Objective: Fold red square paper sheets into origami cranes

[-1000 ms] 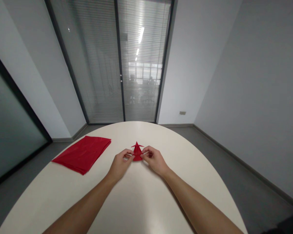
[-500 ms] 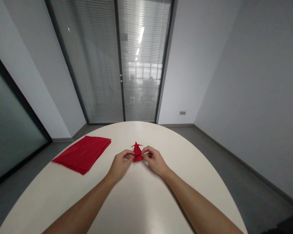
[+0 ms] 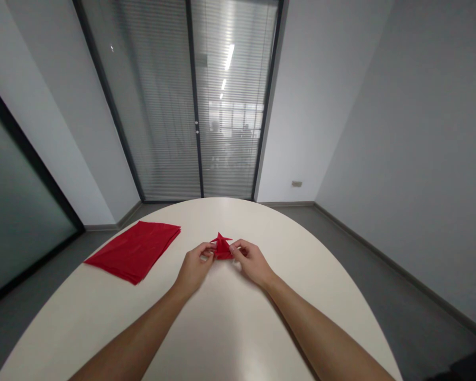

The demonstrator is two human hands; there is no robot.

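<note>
A small folded piece of red paper [image 3: 222,251], shaped with a point at the top and narrow points to the sides, is between my hands over the white table. My left hand [image 3: 196,264] pinches its left edge between thumb and fingers. On the opposite edge, my right hand [image 3: 250,259] grips the paper with thumb and forefinger. The fingertips cover parts of both edges.
A stack of red paper sheets [image 3: 137,250] lies to the left on the round white table [image 3: 206,328]. Beyond the table's far edge stand glass panels with blinds [image 3: 230,159]. A dark object [image 3: 472,365] shows at the lower right corner.
The folded paper has become wider and lower between my hands, and its top point has tipped slightly left. My left fingers have shifted a little; the sheet stack has stayed put.
</note>
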